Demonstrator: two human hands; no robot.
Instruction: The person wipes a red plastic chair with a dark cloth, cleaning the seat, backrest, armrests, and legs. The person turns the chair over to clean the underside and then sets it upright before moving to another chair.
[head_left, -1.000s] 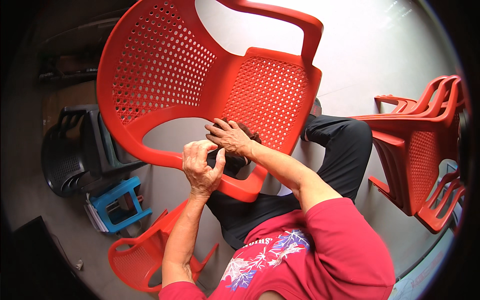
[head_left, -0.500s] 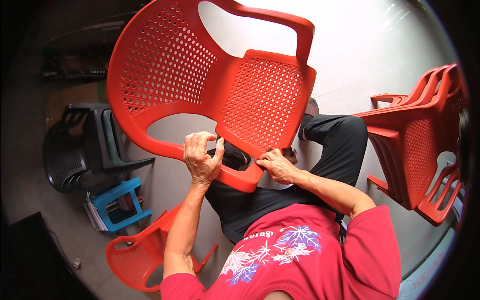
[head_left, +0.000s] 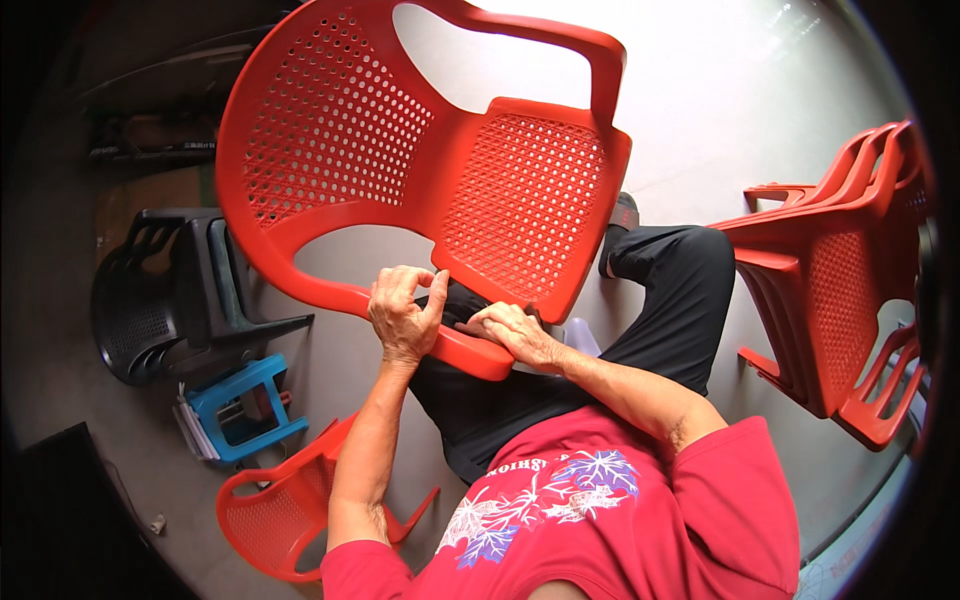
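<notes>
A red plastic armchair [head_left: 525,190] with a perforated back and seat lies tilted in front of me, against my legs. My left hand [head_left: 405,315] is closed over its near armrest, the thumb sticking up. My right hand [head_left: 515,330] reaches over the front end of that same armrest, fingers bent into the gap between armrest and seat. Small dark bits show at its fingers, but I cannot make out what they belong to. The seat's near corner is just above this hand.
To the right stands a stack of red chairs [head_left: 835,290]. On the left are stacked black chairs [head_left: 140,325], a blue stool [head_left: 235,405] with papers beside it, and a smaller red chair [head_left: 280,515]. A dark flat panel [head_left: 75,510] is at the lower left.
My right hand has slid left, from the armrest's front corner by the seat to over the armrest's end. My left hand and the chair have hardly moved.
</notes>
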